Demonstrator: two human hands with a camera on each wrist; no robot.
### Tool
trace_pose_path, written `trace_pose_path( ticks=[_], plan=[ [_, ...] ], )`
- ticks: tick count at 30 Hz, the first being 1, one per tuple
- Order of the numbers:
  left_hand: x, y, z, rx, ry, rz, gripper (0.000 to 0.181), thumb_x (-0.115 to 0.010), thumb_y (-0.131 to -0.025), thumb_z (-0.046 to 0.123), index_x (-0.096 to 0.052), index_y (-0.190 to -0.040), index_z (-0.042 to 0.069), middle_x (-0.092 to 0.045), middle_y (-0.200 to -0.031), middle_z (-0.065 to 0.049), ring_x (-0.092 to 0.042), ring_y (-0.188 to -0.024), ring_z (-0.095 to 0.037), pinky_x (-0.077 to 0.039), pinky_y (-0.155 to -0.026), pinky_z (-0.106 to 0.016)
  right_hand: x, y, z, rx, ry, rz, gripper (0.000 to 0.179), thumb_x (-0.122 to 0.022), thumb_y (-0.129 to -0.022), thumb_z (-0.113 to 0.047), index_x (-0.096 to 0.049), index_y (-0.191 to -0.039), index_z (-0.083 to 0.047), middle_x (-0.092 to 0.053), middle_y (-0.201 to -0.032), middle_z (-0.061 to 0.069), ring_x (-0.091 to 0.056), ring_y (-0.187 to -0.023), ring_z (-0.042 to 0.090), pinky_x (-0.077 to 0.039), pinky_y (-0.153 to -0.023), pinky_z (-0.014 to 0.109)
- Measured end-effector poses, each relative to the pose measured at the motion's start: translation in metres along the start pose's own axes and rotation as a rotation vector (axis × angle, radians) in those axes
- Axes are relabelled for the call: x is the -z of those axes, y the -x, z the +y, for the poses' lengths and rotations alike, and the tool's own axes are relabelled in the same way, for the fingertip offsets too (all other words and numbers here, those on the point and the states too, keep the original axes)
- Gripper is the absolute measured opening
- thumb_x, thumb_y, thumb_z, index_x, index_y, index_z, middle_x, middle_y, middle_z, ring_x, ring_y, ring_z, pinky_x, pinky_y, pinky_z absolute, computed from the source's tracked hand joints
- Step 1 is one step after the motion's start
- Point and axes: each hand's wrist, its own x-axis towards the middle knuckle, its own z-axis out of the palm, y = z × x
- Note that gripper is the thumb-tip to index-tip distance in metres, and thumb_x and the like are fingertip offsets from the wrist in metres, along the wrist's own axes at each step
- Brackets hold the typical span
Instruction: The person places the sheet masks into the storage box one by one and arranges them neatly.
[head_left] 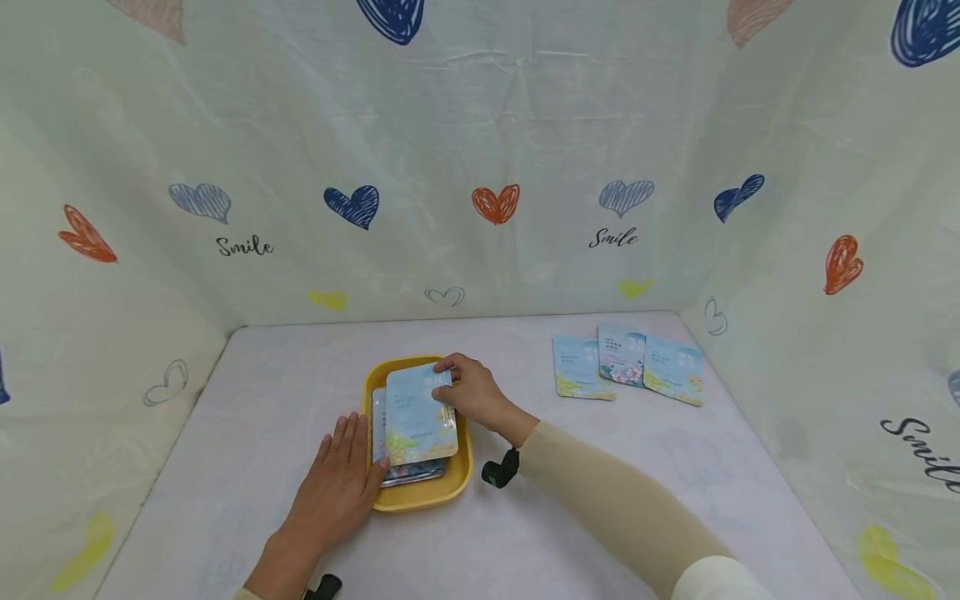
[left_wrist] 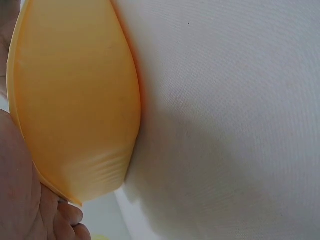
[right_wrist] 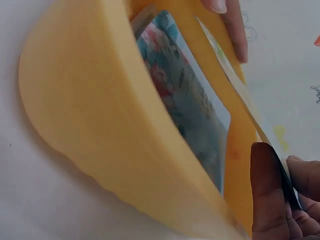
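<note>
A yellow tray (head_left: 423, 500) stands on the table in the head view. My right hand (head_left: 476, 392) pinches a thin, flat light-blue packet (head_left: 416, 421) by its right edge, thumb on top. The packet is tilted over the tray in the right wrist view. Beneath it lies a glossy packet with a floral print (right_wrist: 172, 82), inside the tray and partly covered. My left hand (head_left: 337, 483) rests along the tray's left rim, fingers straight, thumb reaching over the edge. In the left wrist view, the palm lies against the tray's rim (left_wrist: 15, 65).
To the back right lie a light-blue packet (head_left: 581, 367), a flowered packet (head_left: 621, 354) and another light-blue packet (head_left: 675, 371), partly overlapping. Heart-printed curtains (head_left: 510, 267) surround the white table (head_left: 570, 517) at the back and sides.
</note>
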Motion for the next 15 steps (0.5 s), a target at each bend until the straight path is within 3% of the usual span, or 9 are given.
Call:
trace_pose_path(
  ticks=[5, 11, 15],
  plan=[
    [0.000, 0.000, -0.001, -0.010, 0.017, 0.007, 0.079, -0.048, -0.112, 0.040, -0.017, -0.164, -0.010, -0.021, -0.171, -0.031, -0.017, -0.160, -0.048, -0.019, -0.128, -0.066, -0.013, 0.000, -0.002, 0.040, 0.109, 0.003, 0.029, -0.076, -0.097, -0.017, -0.068, -0.125, -0.014, -0.069, -0.118, 0.014, -0.062, -0.079, 0.017, -0.054, -0.068, 0.030],
    [0.001, 0.000, 0.000, -0.013, 0.029, 0.004, 0.079, -0.048, -0.112, 0.040, -0.017, -0.164, -0.011, -0.021, -0.170, -0.032, -0.017, -0.160, -0.049, -0.019, -0.128, -0.066, -0.024, 0.001, -0.006, 0.055, 0.179, -0.005, 0.030, -0.076, -0.097, -0.015, -0.067, -0.126, -0.011, -0.068, -0.107, 0.010, -0.060, -0.078, 0.016, -0.054, -0.070, 0.027],
    [0.001, 0.000, -0.001, -0.014, 0.027, 0.007, 0.079, -0.048, -0.112, 0.040, -0.017, -0.163, -0.011, -0.021, -0.170, -0.032, -0.017, -0.160, -0.049, -0.020, -0.128, -0.066, -0.027, 0.002, -0.008, 0.045, 0.210, -0.017, 0.032, -0.077, -0.098, -0.015, -0.066, -0.127, -0.010, -0.070, -0.109, 0.010, -0.064, -0.078, 0.013, -0.058, -0.071, 0.026]
  ],
)
